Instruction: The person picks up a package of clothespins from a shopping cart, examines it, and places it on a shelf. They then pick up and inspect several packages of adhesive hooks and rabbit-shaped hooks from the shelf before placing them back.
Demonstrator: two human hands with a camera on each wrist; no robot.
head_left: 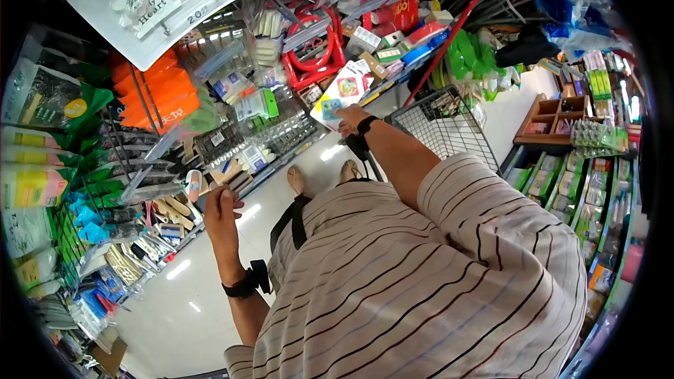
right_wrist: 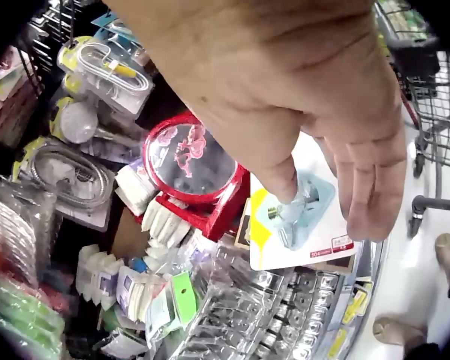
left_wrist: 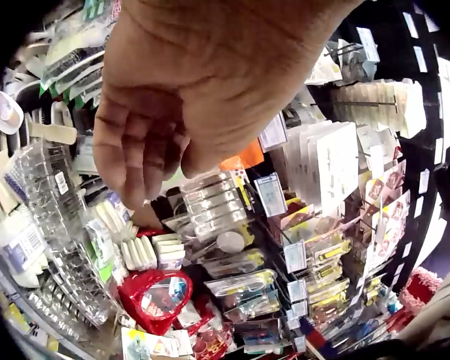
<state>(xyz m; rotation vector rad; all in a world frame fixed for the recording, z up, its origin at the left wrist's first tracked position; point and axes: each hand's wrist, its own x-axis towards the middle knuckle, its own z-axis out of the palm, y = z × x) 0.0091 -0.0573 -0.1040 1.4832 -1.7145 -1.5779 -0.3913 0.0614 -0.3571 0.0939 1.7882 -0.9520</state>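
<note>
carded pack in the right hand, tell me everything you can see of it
The carded pack is a flat white card, cardboard by the look of it, with a yellow patch along its left side and a small red-printed label near the lower right corner. A clear blister on the front holds a pale blue item with a metal-looking part; what it is cannot be told. The right hand pinches it, thumb on the blister, fingers at the right edge. It is held tilted before the shelf, overlapping the red-framed mirror in view.

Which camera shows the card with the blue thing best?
The right wrist view: the card is big and close, at the right hand. The head view shows it small. In the left wrist view I cannot find it.
</note>
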